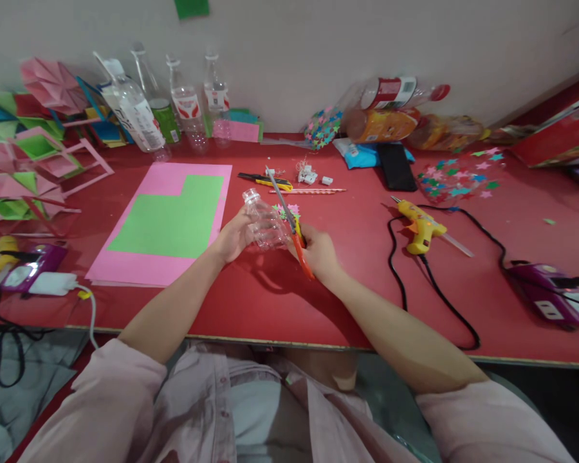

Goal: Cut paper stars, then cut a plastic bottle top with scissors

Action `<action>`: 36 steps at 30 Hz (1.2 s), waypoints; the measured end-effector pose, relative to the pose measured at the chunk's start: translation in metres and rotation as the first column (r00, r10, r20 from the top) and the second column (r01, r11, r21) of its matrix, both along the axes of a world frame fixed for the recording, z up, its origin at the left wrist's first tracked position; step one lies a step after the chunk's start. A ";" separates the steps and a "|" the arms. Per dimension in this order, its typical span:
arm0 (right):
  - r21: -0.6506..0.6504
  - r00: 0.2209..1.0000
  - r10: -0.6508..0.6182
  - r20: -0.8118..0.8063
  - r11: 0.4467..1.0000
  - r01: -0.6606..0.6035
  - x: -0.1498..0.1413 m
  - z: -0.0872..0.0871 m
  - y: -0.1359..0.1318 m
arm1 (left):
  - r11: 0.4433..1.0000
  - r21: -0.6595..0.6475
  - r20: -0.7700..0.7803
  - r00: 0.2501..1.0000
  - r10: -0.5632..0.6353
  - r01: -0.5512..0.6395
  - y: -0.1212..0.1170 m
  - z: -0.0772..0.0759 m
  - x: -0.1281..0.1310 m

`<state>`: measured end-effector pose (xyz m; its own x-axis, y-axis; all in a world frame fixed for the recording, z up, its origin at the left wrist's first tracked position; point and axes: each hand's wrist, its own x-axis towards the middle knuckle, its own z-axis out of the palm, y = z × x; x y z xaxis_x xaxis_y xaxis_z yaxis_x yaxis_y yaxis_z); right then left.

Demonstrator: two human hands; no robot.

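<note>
My left hand (235, 236) is closed around the side of a clear plastic bottle piece (266, 222), whose open neck points up and away from me. In my right hand (321, 254) is a pair of scissors (296, 243) with orange and yellow handles. Their blades point up and to the left, beside the bottle piece's right end; I cannot tell whether they touch it. Small star-shaped confetti pieces (289, 211) lie just behind the blades. Farther back rest a yellow and black utility knife (265, 181) and a striped paper straw (313, 191).
Left of my hands lie pink (125, 273) and green paper sheets (174, 218). At right are a yellow glue gun (419, 225) with a black cord, a phone (396, 168) and a purple power strip (550, 292). Several plastic bottles (188, 106) stand by the wall; paper crafts (43, 148) fill the left.
</note>
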<state>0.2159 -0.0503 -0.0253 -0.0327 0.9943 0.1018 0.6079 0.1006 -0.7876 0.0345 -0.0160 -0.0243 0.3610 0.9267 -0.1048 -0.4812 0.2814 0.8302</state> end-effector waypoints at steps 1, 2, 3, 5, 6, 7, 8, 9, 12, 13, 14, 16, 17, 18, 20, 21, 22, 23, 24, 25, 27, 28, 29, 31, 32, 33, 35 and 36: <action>0.000 1.000 -0.003 0.007 1.000 0.003 0.000 0.001 0.000 | 1.000 0.003 -0.009 1.000 -0.002 0.003 0.000 0.000 0.000; 0.002 1.000 -0.007 0.011 1.000 0.007 0.000 0.001 -0.001 | 1.000 0.006 -0.015 1.000 -0.006 0.006 0.000 0.000 0.000; 0.004 1.000 -0.008 0.008 1.000 0.008 -0.001 0.002 -0.001 | 1.000 0.010 -0.017 1.000 -0.010 0.010 0.001 0.000 0.000; 0.008 1.000 -0.003 -0.031 1.000 0.003 -0.001 0.002 -0.002 | 1.000 0.024 -0.006 1.000 -0.020 0.020 0.001 -0.001 -0.001; 0.002 0.998 0.004 -0.065 1.000 -0.004 -0.002 0.003 -0.003 | 0.999 0.032 0.006 1.000 -0.023 0.023 0.002 -0.002 -0.001; -0.007 0.995 0.010 -0.101 1.000 -0.011 -0.002 0.003 -0.004 | 0.999 0.038 0.019 1.000 -0.023 0.022 0.002 -0.003 -0.002; -0.020 0.991 0.013 -0.135 1.000 -0.016 -0.002 0.003 -0.004 | 0.999 0.040 0.027 0.999 -0.020 0.019 0.002 -0.003 -0.002; -0.035 0.987 0.011 -0.161 0.999 -0.017 -0.003 0.003 -0.004 | 0.999 0.036 0.027 1.000 -0.016 0.015 0.002 -0.003 -0.001; -0.072 0.984 0.001 -0.180 0.997 -0.015 -0.003 0.003 -0.004 | 1.000 0.015 -0.018 1.000 0.005 -0.005 0.001 -0.003 0.001; -0.077 0.986 0.000 -0.167 0.997 -0.013 -0.003 0.003 -0.004 | 1.000 0.012 -0.034 0.999 0.014 -0.014 0.000 -0.002 0.002; -0.077 0.989 0.002 -0.145 0.997 -0.013 -0.003 0.003 -0.004 | 1.000 0.012 -0.046 0.999 0.024 -0.023 0.000 -0.002 0.003; -0.064 0.997 0.003 -0.078 0.998 -0.008 -0.003 0.004 -0.004 | 0.999 0.018 -0.068 0.997 0.043 -0.042 -0.001 -0.001 0.003; -0.057 0.999 0.003 -0.045 0.998 -0.006 -0.003 0.004 -0.004 | 0.999 0.019 -0.082 0.995 0.049 -0.048 -0.002 -0.002 0.003; -0.051 1.000 0.005 -0.019 0.999 -0.006 -0.003 0.004 -0.004 | 0.999 0.021 -0.093 0.994 0.051 -0.049 -0.002 -0.002 0.003; -0.048 1.000 0.015 -0.009 0.999 -0.015 -0.003 0.004 -0.004 | 0.999 0.029 -0.099 0.995 0.027 -0.024 -0.001 -0.004 0.001; -0.051 1.000 0.019 -0.023 0.998 -0.020 -0.003 0.004 -0.004 | 0.999 0.034 -0.091 0.996 0.010 -0.007 -0.001 -0.004 0.001; -0.054 0.999 0.017 -0.040 0.998 -0.019 -0.003 0.004 -0.004 | 0.999 0.036 -0.080 0.997 -0.002 0.005 0.000 -0.005 0.000; -0.057 0.998 0.009 -0.055 0.998 -0.012 -0.003 0.004 -0.003 | 0.999 0.032 -0.069 0.998 -0.003 0.006 0.000 -0.005 0.000; -0.058 0.998 -0.004 -0.066 0.998 0.000 -0.003 0.004 -0.003 | 1.000 0.021 -0.061 0.998 0.005 -0.003 0.000 -0.004 0.000; -0.055 0.997 -0.018 -0.074 0.998 0.014 -0.003 0.005 -0.003 | 1.000 0.002 -0.057 0.998 0.021 -0.021 0.000 -0.003 0.001; -0.030 0.996 -0.047 -0.077 0.999 0.045 -0.002 0.007 -0.002 | 0.998 -0.038 -0.050 0.998 0.044 -0.046 -0.001 0.000 0.002; -0.009 0.995 -0.061 -0.076 0.998 0.061 -0.002 0.008 -0.002 | 0.998 -0.051 -0.044 0.998 0.040 -0.042 -0.002 0.002 0.002; 0.012 0.995 -0.073 -0.072 0.997 0.074 -0.002 0.009 -0.002 | 0.998 -0.057 -0.038 0.999 0.025 -0.027 -0.003 0.004 0.002; 0.048 0.993 -0.103 -0.055 0.993 0.105 -0.001 0.012 -0.003 | 0.998 -0.053 -0.016 1.000 -0.025 0.024 -0.005 0.007 0.001; 0.063 0.993 -0.112 -0.046 0.991 0.115 -0.001 0.014 -0.003 | 0.998 -0.047 0.002 0.999 -0.052 0.052 -0.005 0.007 0.000; 0.077 0.993 -0.115 -0.036 0.990 0.117 -0.001 0.015 -0.003 | 0.996 -0.044 0.023 0.997 -0.076 0.077 -0.006 0.007 -0.001; 0.116 0.994 -0.108 -0.013 0.987 0.109 -0.001 0.016 -0.003 | 0.992 -0.050 0.059 0.992 -0.110 0.113 -0.005 0.005 -0.002; 0.138 0.995 -0.099 0.001 0.986 0.098 -0.001 0.016 -0.003 | 0.991 -0.057 0.069 0.991 -0.117 0.121 -0.005 0.004 -0.002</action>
